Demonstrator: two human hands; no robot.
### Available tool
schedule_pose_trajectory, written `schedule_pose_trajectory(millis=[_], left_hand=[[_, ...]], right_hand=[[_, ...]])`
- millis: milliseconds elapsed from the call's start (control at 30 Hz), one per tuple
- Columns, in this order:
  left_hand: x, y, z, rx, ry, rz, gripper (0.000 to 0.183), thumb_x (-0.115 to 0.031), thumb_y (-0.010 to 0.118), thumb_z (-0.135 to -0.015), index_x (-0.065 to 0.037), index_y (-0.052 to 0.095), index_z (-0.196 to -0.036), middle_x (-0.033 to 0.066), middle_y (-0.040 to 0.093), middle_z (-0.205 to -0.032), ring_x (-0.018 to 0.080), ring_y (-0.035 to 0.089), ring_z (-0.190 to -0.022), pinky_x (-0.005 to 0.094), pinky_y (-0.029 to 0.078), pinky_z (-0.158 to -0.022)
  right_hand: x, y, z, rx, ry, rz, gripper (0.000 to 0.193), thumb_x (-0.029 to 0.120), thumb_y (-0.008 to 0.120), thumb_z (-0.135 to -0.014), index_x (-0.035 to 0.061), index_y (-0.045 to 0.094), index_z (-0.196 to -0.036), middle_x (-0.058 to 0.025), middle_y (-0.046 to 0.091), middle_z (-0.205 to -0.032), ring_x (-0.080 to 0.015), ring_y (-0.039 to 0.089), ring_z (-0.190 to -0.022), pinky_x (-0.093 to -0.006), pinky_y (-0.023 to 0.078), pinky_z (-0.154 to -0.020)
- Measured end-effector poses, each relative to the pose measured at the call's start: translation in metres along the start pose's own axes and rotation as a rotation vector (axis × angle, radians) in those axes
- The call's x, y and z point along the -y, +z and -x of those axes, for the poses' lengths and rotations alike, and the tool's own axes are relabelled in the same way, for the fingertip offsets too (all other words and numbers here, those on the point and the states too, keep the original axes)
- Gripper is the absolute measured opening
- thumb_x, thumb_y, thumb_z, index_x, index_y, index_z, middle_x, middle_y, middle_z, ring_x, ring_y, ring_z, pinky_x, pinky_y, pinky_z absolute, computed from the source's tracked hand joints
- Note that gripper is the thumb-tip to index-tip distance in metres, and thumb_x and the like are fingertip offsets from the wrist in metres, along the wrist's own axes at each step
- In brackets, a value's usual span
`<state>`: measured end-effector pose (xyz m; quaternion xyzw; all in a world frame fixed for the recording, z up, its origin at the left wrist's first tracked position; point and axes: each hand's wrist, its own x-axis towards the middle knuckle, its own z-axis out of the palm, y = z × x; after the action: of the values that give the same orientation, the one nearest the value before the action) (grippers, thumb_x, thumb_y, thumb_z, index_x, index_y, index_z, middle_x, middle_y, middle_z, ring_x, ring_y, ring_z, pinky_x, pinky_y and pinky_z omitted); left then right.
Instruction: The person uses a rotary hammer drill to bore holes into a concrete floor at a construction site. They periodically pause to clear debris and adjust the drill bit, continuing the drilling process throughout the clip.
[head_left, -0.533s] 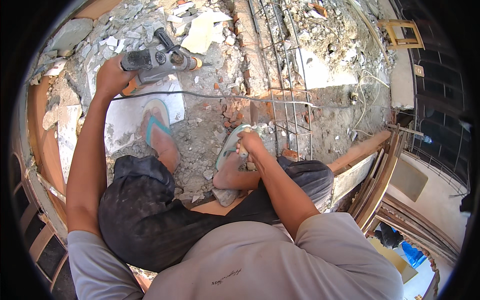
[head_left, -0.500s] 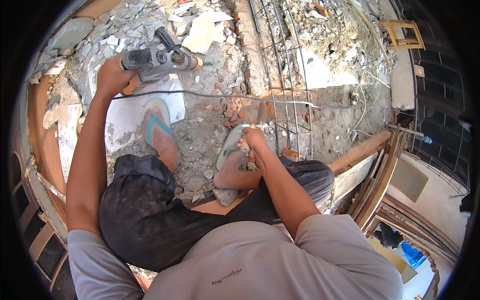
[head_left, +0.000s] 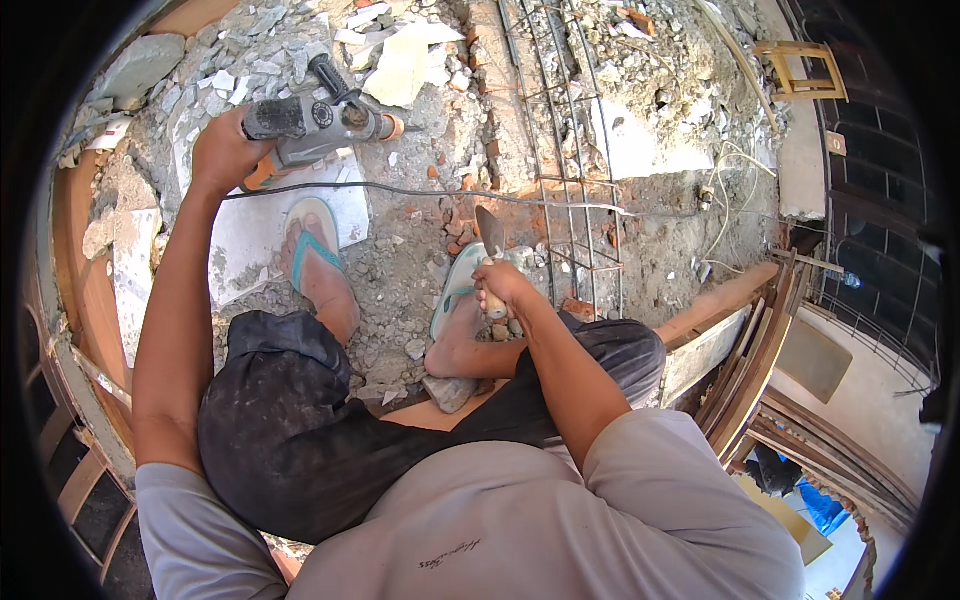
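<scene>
My left hand (head_left: pixel 225 155) is wrapped round the rear handle of a grey and orange rotary hammer drill (head_left: pixel 325 120), which lies over rubble and a white slab, its bit pointing right. A black side handle sticks up from it. Closed round the wooden handle of a small pointed trowel (head_left: pixel 490 232) is my right hand (head_left: pixel 507 287). The trowel's blade points away from me, over my right foot in its pale flip-flop (head_left: pixel 455 290). My left foot, in a flip-flop with teal straps (head_left: pixel 317 250), rests by the white slab (head_left: pixel 340 200).
A black cable (head_left: pixel 420 190) runs rightward from the drill. A rebar cage (head_left: pixel 570 150) lies beyond my right foot, beside a broken brick edge (head_left: pixel 490 100). Concrete rubble (head_left: pixel 265 70) covers the far left. At right are stacked wooden planks (head_left: pixel 765 350) and a small wooden frame (head_left: pixel 800 70).
My right hand has turned the trowel, so its blade now tips leftward and shows its flat face. The left hand and the drill have stayed in place.
</scene>
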<state>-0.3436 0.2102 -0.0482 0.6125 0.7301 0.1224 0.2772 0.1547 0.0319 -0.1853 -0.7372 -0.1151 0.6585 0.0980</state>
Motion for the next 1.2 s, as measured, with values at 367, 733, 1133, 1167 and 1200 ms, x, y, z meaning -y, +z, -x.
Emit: schedule_pose_trajectory(millis=[367, 733, 1133, 1167, 1200], left_hand=[[0.006, 0.003, -0.003, -0.072, 0.081, -0.014, 0.037, -0.032, 0.087, -0.084, -0.013, 0.083, -0.115, 0.0133, 0.083, -0.091, 0.0324, 0.079, -0.080, 0.0432, 0.060, -0.077], [0.005, 0.002, -0.002, -0.104, 0.090, -0.027, 0.035, -0.034, 0.087, -0.083, -0.013, 0.083, -0.110, 0.0122, 0.081, -0.087, 0.0307, 0.078, -0.075, 0.0423, 0.059, -0.074], [0.001, 0.001, 0.002, -0.065, 0.095, 0.031, 0.036, -0.032, 0.087, -0.082, -0.014, 0.084, -0.113, 0.0136, 0.083, -0.095, 0.0343, 0.079, -0.086, 0.0438, 0.059, -0.079], [0.002, 0.001, 0.002, -0.072, 0.092, 0.022, 0.036, -0.032, 0.087, -0.082, -0.014, 0.084, -0.113, 0.0140, 0.083, -0.096, 0.0351, 0.079, -0.088, 0.0442, 0.059, -0.080], [0.003, 0.000, 0.001, -0.065, 0.089, 0.040, 0.037, -0.032, 0.087, -0.082, -0.014, 0.084, -0.114, 0.0144, 0.083, -0.097, 0.0360, 0.079, -0.089, 0.0447, 0.059, -0.081]], right_hand=[[0.014, 0.032, 0.014, 0.020, -0.049, 0.097, 0.027, 0.010, 0.066, -0.105, -0.0090, 0.059, -0.123, -0.0150, 0.063, -0.088, -0.0233, 0.063, -0.057, -0.0411, 0.061, -0.047], [0.036, 0.006, -0.002, -0.050, -0.055, 0.242, 0.027, 0.011, 0.065, -0.107, -0.0067, 0.060, -0.126, -0.0161, 0.064, -0.088, -0.0241, 0.067, -0.066, -0.0422, 0.061, -0.050], [0.031, -0.013, -0.116, -0.411, -0.034, -0.751, 0.034, 0.015, 0.051, -0.112, 0.0013, 0.044, -0.142, -0.0154, 0.057, -0.091, -0.0267, 0.062, -0.072, -0.0442, 0.065, -0.064], [0.032, -0.015, -0.128, -0.402, -0.060, -0.692, 0.032, 0.014, 0.052, -0.112, 0.0005, 0.048, -0.140, -0.0163, 0.059, -0.091, -0.0272, 0.063, -0.072, -0.0445, 0.065, -0.064], [0.035, -0.016, -0.135, -0.395, -0.089, -0.631, 0.030, 0.014, 0.052, -0.111, -0.0002, 0.051, -0.137, -0.0172, 0.061, -0.092, -0.0277, 0.064, -0.072, -0.0449, 0.065, -0.063]])
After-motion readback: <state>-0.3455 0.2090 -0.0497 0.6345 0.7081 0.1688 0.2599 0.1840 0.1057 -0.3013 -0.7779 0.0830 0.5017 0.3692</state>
